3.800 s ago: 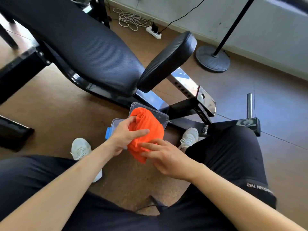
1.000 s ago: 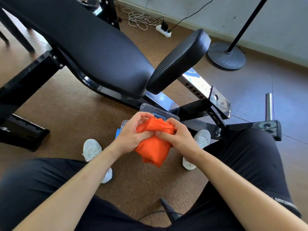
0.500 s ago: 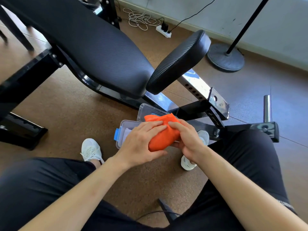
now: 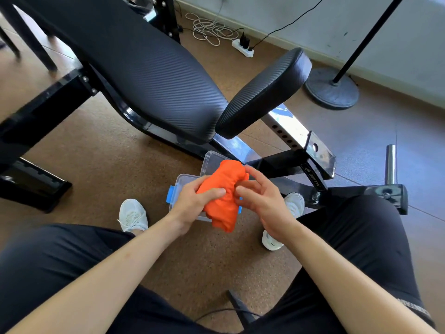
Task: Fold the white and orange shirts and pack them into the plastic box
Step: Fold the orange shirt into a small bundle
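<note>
The orange shirt (image 4: pixel 224 196) is bunched into a rough roll, held above the clear plastic box (image 4: pixel 184 182) that stands on the floor between my feet. My left hand (image 4: pixel 192 203) grips the roll from the left, thumb across its front. My right hand (image 4: pixel 262 198) is at the roll's right side, its fingers loosely bent, fingertips touching the cloth. The box has blue latches (image 4: pixel 170 194) and its clear lid (image 4: pixel 213 160) stands up behind it. The shirt hides most of the box's inside, and no white shirt is visible.
A black padded weight bench (image 4: pixel 149 75) fills the upper left, its seat pad (image 4: pixel 265 92) and steel frame (image 4: pixel 296 162) just behind the box. A round stand base (image 4: pixel 332 89) and a power strip (image 4: pixel 243 47) lie near the wall. My white shoes (image 4: pixel 132 215) flank the box.
The roll has turned more upright and lifted slightly over the box. My right hand has loosened from pressing on it and now sits beside it with fingers bent.
</note>
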Tool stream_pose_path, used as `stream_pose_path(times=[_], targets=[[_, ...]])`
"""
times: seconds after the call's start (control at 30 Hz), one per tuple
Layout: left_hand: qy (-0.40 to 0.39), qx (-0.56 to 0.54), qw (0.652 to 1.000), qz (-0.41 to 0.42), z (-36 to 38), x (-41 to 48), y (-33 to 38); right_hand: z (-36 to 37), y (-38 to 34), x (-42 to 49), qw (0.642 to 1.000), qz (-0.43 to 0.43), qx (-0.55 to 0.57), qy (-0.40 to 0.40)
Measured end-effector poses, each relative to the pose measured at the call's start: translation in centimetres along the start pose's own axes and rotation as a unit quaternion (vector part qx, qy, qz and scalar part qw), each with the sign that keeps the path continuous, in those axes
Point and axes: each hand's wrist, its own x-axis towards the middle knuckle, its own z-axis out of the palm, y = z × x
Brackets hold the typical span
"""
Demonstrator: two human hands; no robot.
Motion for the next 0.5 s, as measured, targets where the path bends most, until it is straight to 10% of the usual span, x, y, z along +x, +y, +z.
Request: stream_pose_path(times=[0.13,0.5], targets=[[0.001,-0.111,0.991,-0.075,0.2,0.0,0.0,0.6,1.5,0.1,0.978,-0.088,-0.190,0.012],[-0.106,-0.121,0.974,-0.159,-1.3,0.2,0.4,0.2,2.0,1.1,0.958,-0.119,-0.260,-0.003]])
